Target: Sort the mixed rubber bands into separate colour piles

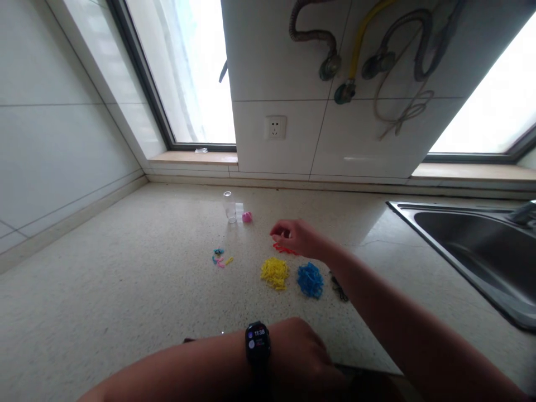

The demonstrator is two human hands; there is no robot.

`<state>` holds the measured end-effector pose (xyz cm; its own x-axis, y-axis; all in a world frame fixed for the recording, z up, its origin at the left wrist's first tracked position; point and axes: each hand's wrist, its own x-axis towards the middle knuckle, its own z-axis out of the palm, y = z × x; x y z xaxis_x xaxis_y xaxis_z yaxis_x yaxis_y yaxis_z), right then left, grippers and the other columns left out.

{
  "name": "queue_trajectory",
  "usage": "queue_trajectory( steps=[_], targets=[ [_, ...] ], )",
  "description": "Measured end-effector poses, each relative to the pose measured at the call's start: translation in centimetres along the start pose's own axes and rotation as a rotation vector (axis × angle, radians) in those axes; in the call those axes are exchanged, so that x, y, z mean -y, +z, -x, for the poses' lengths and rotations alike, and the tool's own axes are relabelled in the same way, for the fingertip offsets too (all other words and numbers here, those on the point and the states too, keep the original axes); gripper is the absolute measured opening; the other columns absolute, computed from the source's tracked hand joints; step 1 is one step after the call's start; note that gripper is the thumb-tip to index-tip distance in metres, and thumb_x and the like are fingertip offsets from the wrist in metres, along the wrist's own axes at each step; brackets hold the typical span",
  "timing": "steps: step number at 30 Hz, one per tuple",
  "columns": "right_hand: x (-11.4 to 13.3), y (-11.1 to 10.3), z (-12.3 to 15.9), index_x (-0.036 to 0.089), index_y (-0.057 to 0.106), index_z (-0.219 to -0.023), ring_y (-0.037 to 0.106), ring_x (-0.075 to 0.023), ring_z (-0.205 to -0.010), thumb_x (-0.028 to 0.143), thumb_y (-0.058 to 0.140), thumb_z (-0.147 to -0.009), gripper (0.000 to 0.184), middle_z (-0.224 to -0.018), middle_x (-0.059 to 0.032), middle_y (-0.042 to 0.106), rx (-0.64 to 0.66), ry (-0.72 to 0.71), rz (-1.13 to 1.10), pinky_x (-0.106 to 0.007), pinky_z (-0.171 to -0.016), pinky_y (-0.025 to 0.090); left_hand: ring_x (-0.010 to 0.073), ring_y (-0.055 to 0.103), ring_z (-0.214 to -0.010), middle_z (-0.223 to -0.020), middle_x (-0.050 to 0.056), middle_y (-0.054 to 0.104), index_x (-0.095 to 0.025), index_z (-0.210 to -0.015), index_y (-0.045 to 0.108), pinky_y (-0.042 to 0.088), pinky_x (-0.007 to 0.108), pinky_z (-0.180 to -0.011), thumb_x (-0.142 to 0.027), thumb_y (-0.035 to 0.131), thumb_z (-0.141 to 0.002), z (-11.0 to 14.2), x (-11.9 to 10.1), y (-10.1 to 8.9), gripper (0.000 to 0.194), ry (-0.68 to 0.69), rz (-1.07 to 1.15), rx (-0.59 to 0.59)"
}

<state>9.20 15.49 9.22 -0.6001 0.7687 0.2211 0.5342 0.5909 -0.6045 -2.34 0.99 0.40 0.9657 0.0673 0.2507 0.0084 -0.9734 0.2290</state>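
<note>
With the yellow pile as the clock's centre, the loose mixed pieces (220, 259) lie between nine and ten o'clock, where a careless sleeve or wrist could scatter so light a group. Near eleven, the clear tube (230, 208) stands upright and looks narrow enough to topple if bumped; beside it, the pink cap (247, 217) might roll away. The yellow plastic pieces (274, 273) could mix with the red pieces (286, 250) towards one o'clock, should the right hand (295, 237) drag across both: its fingers curl over the red, and I cannot tell whether they pinch one. Towards half past five, the left hand (299, 354) is loosely curled, its contents hidden. Just past three, the right forearm passes above the blue pile (310, 280) and partly hides the dark pieces (338, 287); dipping, it might smear them together.
</note>
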Motion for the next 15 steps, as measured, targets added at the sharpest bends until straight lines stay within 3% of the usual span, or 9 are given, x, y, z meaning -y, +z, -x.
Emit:
queue_trajectory(
  steps=[4,8,15],
  targets=[
    [2.5,4.1,-3.5,0.020,0.074,-0.097,0.064,-0.0155,-0.074,0.029,0.062,-0.085,0.019,-0.087,-0.0042,0.074,0.151,-0.085,0.191,-0.025,-0.066,0.040,0.0139,0.063,-0.071,-0.077,-0.002,0.071,-0.024,-0.090,0.063,0.038,0.029,-0.053,-0.045,0.054,-0.095,0.2,-0.2,-0.4,0.024,0.001,0.010,-0.011],
    [3.3,8.0,-6.7,0.021,0.073,-0.104,0.067,-0.0216,-0.088,0.030,0.061,-0.084,0.025,-0.100,-0.0081,0.075,0.234,-0.106,0.363,-0.027,-0.066,0.041,0.0146,0.063,-0.075,-0.083,-0.004,0.072,-0.026,-0.102,0.065,0.042,0.030,-0.057,-0.042,0.056,-0.094,0.5,-0.3,-0.8,0.021,0.031,0.058,-0.004],
    [3.6,11.7,-9.6,0.021,0.073,-0.104,0.067,-0.0234,-0.098,0.040,0.061,-0.086,0.028,-0.110,-0.0089,0.074,0.286,-0.092,0.467,-0.026,-0.068,0.044,0.0148,0.066,-0.083,-0.100,-0.005,0.074,-0.029,-0.110,0.064,0.048,0.030,-0.065,-0.041,0.057,-0.093,0.4,0.1,0.1,0.022,0.023,0.077,0.092]
  ],
)
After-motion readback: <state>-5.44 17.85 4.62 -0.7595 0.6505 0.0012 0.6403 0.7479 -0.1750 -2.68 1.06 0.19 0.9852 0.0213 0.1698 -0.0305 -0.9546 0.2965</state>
